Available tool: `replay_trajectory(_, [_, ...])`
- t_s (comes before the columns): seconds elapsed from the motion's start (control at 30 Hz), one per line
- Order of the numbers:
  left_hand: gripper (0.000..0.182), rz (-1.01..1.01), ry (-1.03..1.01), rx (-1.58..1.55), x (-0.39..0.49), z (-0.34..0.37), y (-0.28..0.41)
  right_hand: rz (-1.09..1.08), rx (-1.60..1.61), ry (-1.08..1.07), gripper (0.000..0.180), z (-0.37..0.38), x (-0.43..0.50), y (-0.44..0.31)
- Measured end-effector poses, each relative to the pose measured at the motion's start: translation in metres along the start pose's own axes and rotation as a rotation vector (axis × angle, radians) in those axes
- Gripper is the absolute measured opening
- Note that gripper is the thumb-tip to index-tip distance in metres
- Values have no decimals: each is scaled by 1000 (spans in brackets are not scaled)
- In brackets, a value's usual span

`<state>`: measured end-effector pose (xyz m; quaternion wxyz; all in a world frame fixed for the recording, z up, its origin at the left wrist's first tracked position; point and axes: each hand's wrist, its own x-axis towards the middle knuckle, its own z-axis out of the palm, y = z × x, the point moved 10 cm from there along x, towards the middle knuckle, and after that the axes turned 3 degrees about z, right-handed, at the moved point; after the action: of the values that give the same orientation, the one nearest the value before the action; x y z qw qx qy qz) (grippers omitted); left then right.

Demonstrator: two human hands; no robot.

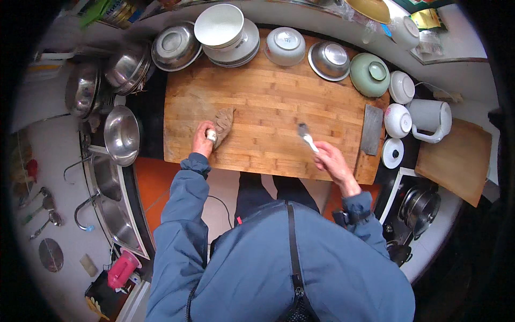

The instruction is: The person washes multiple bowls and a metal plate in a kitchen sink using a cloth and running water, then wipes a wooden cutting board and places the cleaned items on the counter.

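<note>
My left hand (204,139) is closed around a small, pale, rounded object (211,135) whose kind I cannot tell. Right beside it, a crumpled brown cloth (223,125) lies on the wooden board (261,100). My right hand (332,161) grips the white handle of a utensil (309,139), held over the right half of the board. Its grey head points up and to the left and is blurred, so its exact kind is unclear.
Upturned bowls, such as a green one (369,75), and stacked white dishes (225,30) line the far edge. A grey slab (371,129) lies on the board's right end. A sink (114,201) stands left; pans (418,207) sit right.
</note>
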<state>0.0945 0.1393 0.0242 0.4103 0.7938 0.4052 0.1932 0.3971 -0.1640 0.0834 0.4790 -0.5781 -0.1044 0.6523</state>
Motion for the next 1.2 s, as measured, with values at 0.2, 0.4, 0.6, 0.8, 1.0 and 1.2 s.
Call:
replay_trajectory(0.2, [21,-182,-122,-87,-8,1,-17,65,-65,-185,33,131,65,-28])
replay_trajectory(0.4, [33,-148,3,-63,-21,-71,-30,105,-174,-233,42,205,121,-37])
replay_trajectory(0.6, [75,-50,-65,377,-56,-97,-50,83,-159,-393,56,301,174,-68])
replay_trajectory(0.8, [87,-115,-205,502,-69,-66,-70,-60,-254,-299,51,383,264,-115])
replay_trajectory(1.0, [86,-114,-217,466,-68,-71,-65,-131,-309,-192,49,414,317,-135])
replay_trajectory(1.2, [87,-147,-223,427,-68,-70,-67,-162,-309,-199,52,423,339,-136])
